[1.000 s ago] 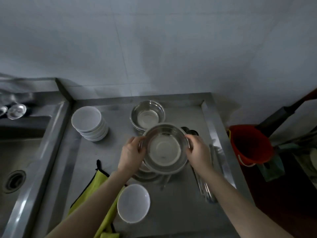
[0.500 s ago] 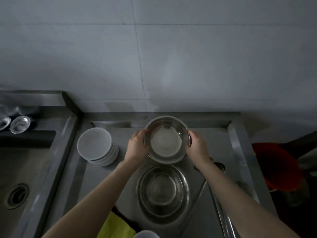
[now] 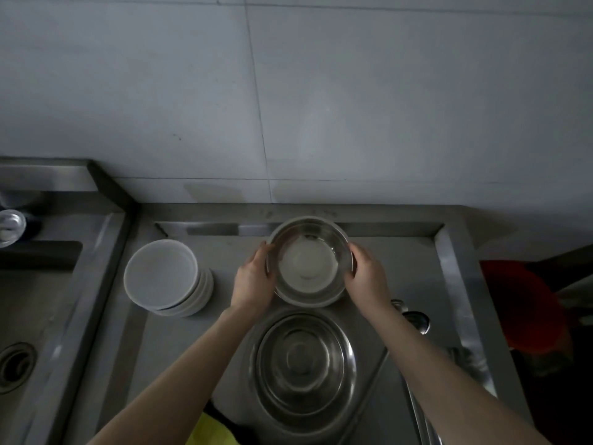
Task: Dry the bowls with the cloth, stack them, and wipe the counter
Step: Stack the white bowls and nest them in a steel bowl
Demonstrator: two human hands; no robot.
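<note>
A steel bowl (image 3: 308, 261) sits at the back middle of the steel counter (image 3: 404, 277), seemingly on top of another steel bowl whose rim shows beneath it. My left hand (image 3: 253, 281) grips its left rim and my right hand (image 3: 365, 277) grips its right rim. Nearer to me stands a stack of larger steel bowls (image 3: 305, 364). A stack of white bowls (image 3: 167, 279) stands to the left. A corner of the yellow cloth (image 3: 211, 433) shows at the bottom edge.
A sink (image 3: 19, 316) with a drain lies on the left. Spoons or ladles (image 3: 414, 319) and other utensils lie along the counter's right side. A red bucket (image 3: 526, 309) stands beyond the right edge. A tiled wall rises behind.
Both hands carried the steel bowl away from the near stack to the back of the counter and lowered it onto the bowl there. The view tilted upward.
</note>
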